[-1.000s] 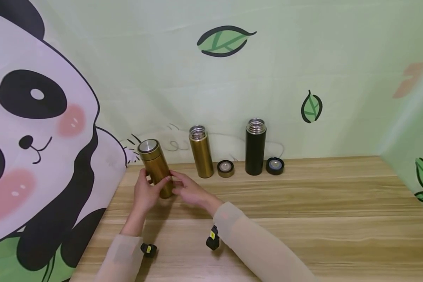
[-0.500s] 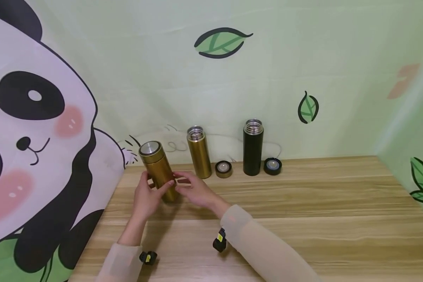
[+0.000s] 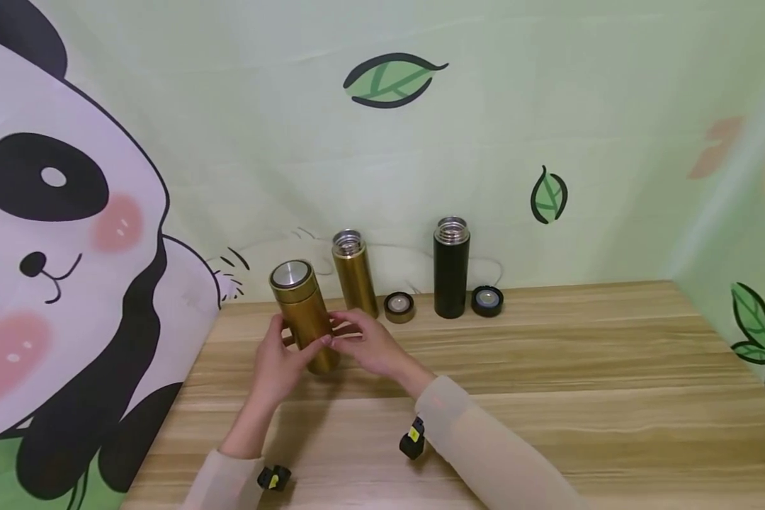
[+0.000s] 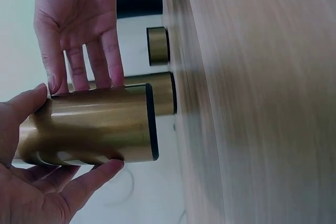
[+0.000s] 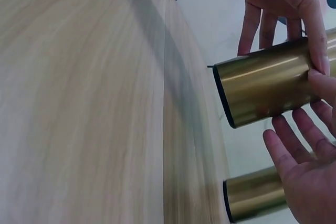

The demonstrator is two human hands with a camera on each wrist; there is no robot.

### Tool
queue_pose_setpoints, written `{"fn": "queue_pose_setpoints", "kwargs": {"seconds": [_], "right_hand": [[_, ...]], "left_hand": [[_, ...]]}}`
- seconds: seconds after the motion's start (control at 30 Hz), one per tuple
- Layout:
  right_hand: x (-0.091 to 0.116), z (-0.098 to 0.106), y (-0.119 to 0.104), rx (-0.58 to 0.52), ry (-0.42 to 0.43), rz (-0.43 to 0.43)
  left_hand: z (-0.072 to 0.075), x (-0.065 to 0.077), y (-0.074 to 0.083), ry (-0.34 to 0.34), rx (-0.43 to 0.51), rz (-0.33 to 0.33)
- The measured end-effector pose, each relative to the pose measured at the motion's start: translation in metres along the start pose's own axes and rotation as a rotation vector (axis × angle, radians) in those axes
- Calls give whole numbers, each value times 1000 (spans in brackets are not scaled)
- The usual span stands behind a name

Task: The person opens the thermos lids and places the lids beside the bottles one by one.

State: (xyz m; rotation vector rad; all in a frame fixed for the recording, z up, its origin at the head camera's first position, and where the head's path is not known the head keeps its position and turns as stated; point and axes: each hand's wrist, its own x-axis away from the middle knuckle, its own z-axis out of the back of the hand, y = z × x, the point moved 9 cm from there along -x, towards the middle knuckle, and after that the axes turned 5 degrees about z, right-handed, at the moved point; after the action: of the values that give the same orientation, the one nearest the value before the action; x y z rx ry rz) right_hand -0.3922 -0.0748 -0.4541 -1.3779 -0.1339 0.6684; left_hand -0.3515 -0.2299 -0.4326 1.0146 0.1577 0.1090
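Note:
A gold thermos with a silver-topped lid leans slightly to the left in the head view. My left hand grips its body from the left, thumb in front and fingers behind. On the opposite side, my right hand touches the body with fairly straight fingers, its thumb near the left thumb. In the left wrist view, the thermos's dark-edged base shows raised off the table. Just behind stands a second gold thermos, uncapped, its lower part close to the right fingers.
A gold-sided lid lies right of the second thermos. Farther right stand an uncapped black thermos and a black lid. They line the back of the wooden table, before a cloth wall printed with a panda.
Both hands have carried the gold thermos right and slightly nearer, so it now stands close in front of the second one. The view has also shifted a little.

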Motion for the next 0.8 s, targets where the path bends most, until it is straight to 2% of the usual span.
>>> {"fn": "queue_pose_setpoints", "kwargs": {"seconds": [0.4, 0.8], "right_hand": [[19, 27, -2, 6, 12, 54], [34, 50, -6, 58, 43, 40]], "left_hand": [[-23, 10, 18, -44, 38, -44], [-41, 15, 34, -65, 61, -80]]}}
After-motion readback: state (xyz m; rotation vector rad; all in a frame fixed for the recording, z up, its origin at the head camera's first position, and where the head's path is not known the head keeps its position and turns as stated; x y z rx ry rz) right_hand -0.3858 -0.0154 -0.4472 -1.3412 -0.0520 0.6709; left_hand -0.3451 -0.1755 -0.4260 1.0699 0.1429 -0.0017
